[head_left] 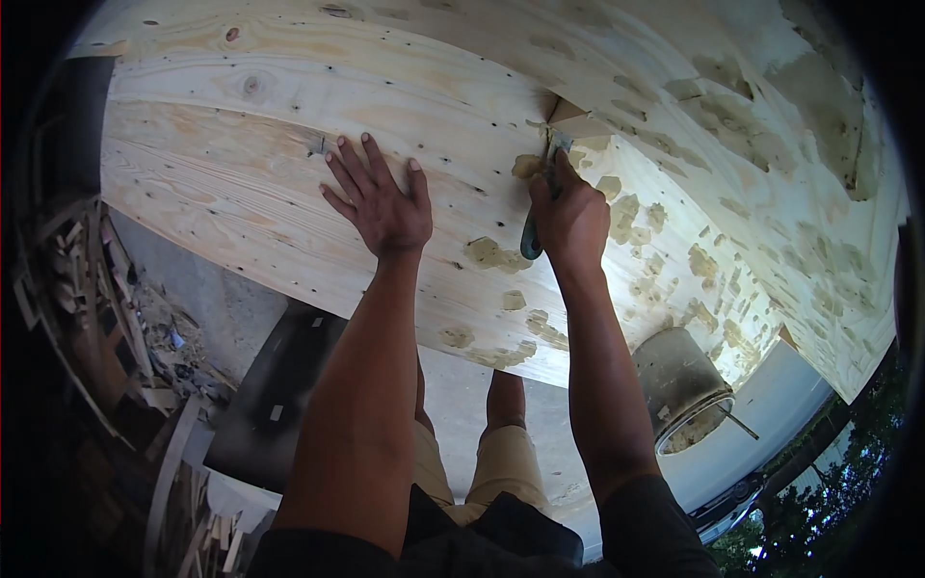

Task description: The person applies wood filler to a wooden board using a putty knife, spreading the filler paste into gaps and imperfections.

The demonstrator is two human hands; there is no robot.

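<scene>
My left hand point(387, 204) lies flat with spread fingers on a pale wooden panel point(251, 144). To its right, my right hand point(575, 217) grips the dark green handle of a putty knife point(531, 236). The metal blade rests near the corner where the panel meets a second wooden board point(665, 116). Beside the blade is a tan smear of filler point(526, 166). More dried-looking filler patches point(496, 254) dot the panel below and the boards to the right. Small dark nail marks run across the bare wood.
A stained bucket point(677, 378) with a stick across its mouth is at the lower right. Scrap wood point(116, 289) is piled at the left, by a dark panel point(275, 395). Concrete floor point(207, 289) shows below, and foliage point(819, 520) at the lower right edge.
</scene>
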